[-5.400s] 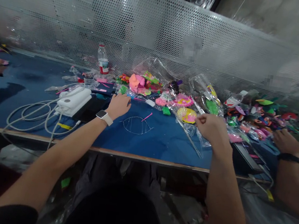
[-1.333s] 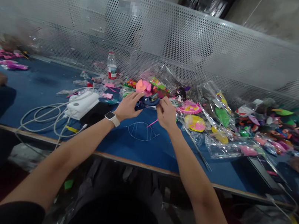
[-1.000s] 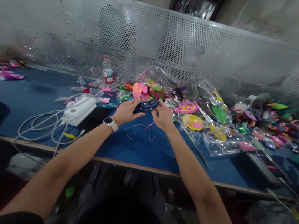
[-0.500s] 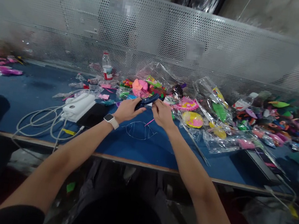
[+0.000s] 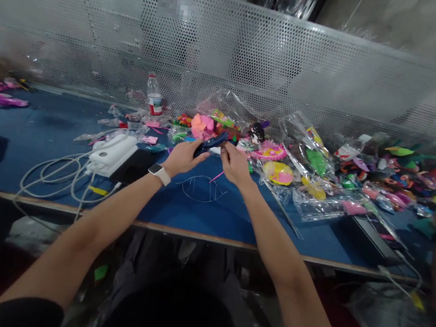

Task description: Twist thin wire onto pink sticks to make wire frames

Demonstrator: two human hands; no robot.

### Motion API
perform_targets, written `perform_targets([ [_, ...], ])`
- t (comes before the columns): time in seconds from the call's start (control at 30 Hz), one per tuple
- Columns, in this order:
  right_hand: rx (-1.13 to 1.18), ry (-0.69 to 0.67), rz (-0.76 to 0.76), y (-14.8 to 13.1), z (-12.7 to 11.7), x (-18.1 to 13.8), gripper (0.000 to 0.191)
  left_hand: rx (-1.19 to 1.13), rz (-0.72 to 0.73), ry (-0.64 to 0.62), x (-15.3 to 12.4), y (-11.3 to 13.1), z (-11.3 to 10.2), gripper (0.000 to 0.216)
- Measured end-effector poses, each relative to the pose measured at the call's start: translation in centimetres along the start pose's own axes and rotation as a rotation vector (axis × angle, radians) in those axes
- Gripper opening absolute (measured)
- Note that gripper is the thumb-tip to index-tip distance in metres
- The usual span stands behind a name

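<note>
Above the blue table, my left hand [image 5: 183, 157] is closed around a dark blue, soft-looking curved piece [image 5: 213, 142]. The fingertips of my right hand [image 5: 238, 165] are pinched at the right end of that piece, and what lies between them is partly hidden. A bent thin wire outline [image 5: 196, 199], shaped like a fish, lies flat on the table below my hands. At its upper right, a thin pink stick [image 5: 216, 177] is just under my right hand.
A white power bank [image 5: 113, 154] with coiled cables lies left, near a plastic bottle [image 5: 155, 96]. Colourful clay pieces and clear bags [image 5: 316, 164] crowd the back and right. A black device [image 5: 372, 241] sits right. A perforated metal screen [image 5: 218, 49] stands behind; other people's arms show at both sides.
The view has shifted slightly. My left hand and the dark blue piece have tilted a little, and both hands stay together at it. The wire outline lies as before.
</note>
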State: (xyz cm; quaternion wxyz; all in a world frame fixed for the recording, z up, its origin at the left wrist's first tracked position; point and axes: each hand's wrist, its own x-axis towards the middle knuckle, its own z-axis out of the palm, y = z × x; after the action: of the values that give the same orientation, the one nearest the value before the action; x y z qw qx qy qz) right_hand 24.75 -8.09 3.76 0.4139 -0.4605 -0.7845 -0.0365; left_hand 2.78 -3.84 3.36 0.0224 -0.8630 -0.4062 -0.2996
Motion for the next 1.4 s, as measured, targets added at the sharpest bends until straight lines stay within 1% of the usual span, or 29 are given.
perform_targets([
  [0.2,-0.011,0.025,0.009,0.4,0.5,0.1,0.038,0.020,-0.015,0.016,0.0,-0.3,0.2,0.045],
  [0.37,-0.067,0.018,0.027,0.4,0.7,0.0,0.036,0.036,-0.004,-0.018,0.0,-0.3,0.3,0.049],
  [0.57,-0.098,0.024,0.028,0.3,0.7,0.0,0.041,0.042,0.005,-0.037,0.2,-0.2,0.1,0.046],
  [0.67,-0.135,0.061,0.035,0.3,0.4,-0.2,0.044,0.014,0.028,-0.036,0.2,-0.2,-0.1,0.041],
  [0.73,-0.166,0.114,0.024,0.4,0.0,-0.3,0.046,-0.022,0.065,-0.019,0.2,-0.3,-0.1,0.039],
  [0.83,-0.184,0.185,-0.025,0.8,-0.7,-0.5,0.047,-0.083,0.107,0.029,0.3,-0.3,-0.1,0.041],
  [0.9,-0.200,0.197,-0.050,1.0,-1.1,-0.5,0.047,-0.130,0.120,0.056,0.3,-0.2,-0.1,0.042],
  [1.0,-0.290,0.191,-0.055,1.1,-1.6,-0.3,0.049,-0.205,0.123,0.076,0.4,0.2,-0.2,0.040],
  [1.1,-0.386,0.199,-0.031,0.8,-1.9,0.0,0.059,-0.274,0.085,0.082,0.3,0.6,-0.4,0.043],
  [1.2,-0.419,0.188,-0.035,0.8,-1.9,0.1,0.070,-0.376,0.053,0.035,0.2,0.9,-0.5,0.050],
  [1.27,-0.417,0.168,-0.057,1.0,-1.7,0.2,0.071,-0.469,0.030,-0.022,0.1,1.1,-0.5,0.053],
  [1.33,-0.403,0.148,-0.085,1.3,-1.4,0.2,0.065,-0.579,-0.016,-0.064,0.0,1.3,-0.4,0.058],
  [1.4,-0.386,0.135,-0.093,1.6,-1.1,0.3,0.055,-0.693,-0.061,-0.083,-0.1,1.4,-0.2,0.065],
])
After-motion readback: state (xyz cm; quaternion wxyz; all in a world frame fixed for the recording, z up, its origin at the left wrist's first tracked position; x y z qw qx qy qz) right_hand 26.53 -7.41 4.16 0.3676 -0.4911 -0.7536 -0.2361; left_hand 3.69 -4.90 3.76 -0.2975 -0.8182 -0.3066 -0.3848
